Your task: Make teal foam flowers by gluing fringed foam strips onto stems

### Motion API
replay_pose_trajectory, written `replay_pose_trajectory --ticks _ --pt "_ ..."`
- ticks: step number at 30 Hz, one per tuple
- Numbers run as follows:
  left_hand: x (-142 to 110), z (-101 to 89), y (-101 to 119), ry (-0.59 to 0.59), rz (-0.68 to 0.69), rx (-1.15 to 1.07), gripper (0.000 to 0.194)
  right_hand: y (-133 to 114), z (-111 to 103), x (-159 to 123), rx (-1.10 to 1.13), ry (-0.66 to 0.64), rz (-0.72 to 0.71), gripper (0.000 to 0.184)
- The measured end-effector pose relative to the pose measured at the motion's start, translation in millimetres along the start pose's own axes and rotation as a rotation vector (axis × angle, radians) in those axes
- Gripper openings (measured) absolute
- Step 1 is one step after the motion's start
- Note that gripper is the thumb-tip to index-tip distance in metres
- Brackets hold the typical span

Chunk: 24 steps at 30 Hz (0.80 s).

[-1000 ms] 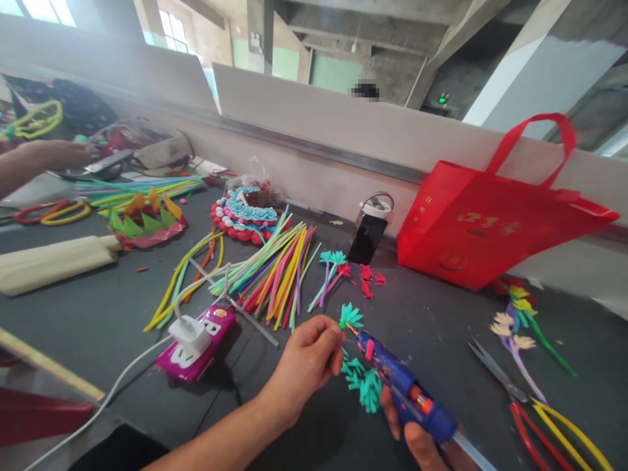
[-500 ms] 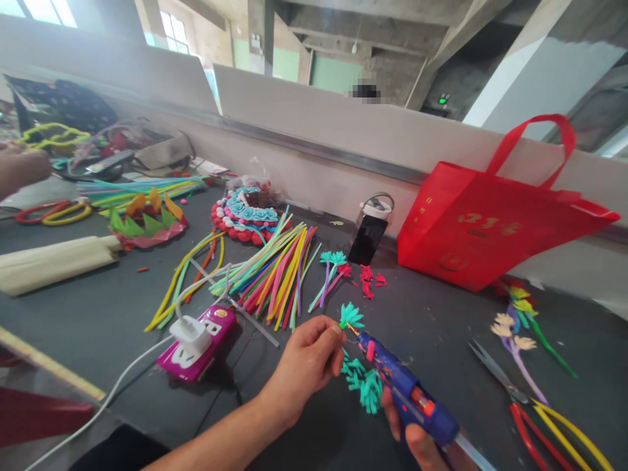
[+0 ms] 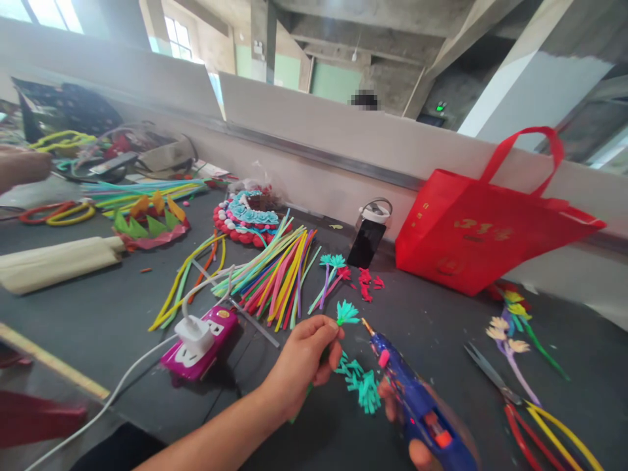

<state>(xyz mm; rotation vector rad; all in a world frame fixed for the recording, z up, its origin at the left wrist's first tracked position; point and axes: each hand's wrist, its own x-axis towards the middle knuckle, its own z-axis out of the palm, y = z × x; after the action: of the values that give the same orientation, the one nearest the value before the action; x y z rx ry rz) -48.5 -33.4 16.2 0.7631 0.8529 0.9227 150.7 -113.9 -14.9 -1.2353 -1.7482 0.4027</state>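
Observation:
Pinched in my left hand [image 3: 311,347] is a teal craft flower [image 3: 347,313], its petals fanning out above my thumb and finger. A bit of green stem shows below the hand. My right hand [image 3: 392,399] is closed around a blue hot glue gun [image 3: 409,392]. The gun's metal tip points up and left, a short way right of the petals and apart from them. Between my hands, several cut teal petal pieces [image 3: 367,392] lie on the dark table. Farther back are finished teal flowers [image 3: 333,261] on stems and red petal pieces [image 3: 364,284].
Colourful pipe cleaners [image 3: 279,275] lie mid-table beside a purple power strip [image 3: 199,343] with a white cable. Scissors [image 3: 505,386] and loose flowers [image 3: 507,333] are at right, near a red bag [image 3: 471,229]. A phone [image 3: 366,242] leans on a bottle. Another person's hand [image 3: 22,169] shows far left.
The glue gun has drawn back right and down, its tip coming away from the base of the teal flower. My left hand keeps its pinch nearly in place.

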Motion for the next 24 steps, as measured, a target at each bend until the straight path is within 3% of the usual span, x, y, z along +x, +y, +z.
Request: replay_pose_trajectory --ticks 3,5,10,17,21,24 --pt "2.0 -3.8 1.3 -0.024 -0.009 -0.061 0.017 -1.2 -2.6 3.6 -0.099 0.123 -0.013 0.048" --pt "2.7 -5.7 3.7 -0.024 0.0 -0.08 0.015 -0.8 -10.4 4.2 -0.208 0.119 -0.016 0.038" --pt "-0.7 -5.5 14.2 -0.033 0.085 -0.086 0.013 19.7 -39.5 -17.6 -0.509 0.029 0.041 0.027" --pt "-7.5 2.9 24.4 -0.011 0.152 -0.055 0.013 55.8 -59.2 -58.5 -0.666 -0.166 0.334 0.03" --pt "-8.4 4.4 24.9 0.001 0.173 -0.031 0.014 50.8 -71.8 -57.1 -0.649 -0.3 0.384 0.032" --pt "-8.1 3.0 25.1 0.007 0.188 -0.018 0.014 29.3 -80.0 -42.0 -0.64 -0.369 0.338 0.029"
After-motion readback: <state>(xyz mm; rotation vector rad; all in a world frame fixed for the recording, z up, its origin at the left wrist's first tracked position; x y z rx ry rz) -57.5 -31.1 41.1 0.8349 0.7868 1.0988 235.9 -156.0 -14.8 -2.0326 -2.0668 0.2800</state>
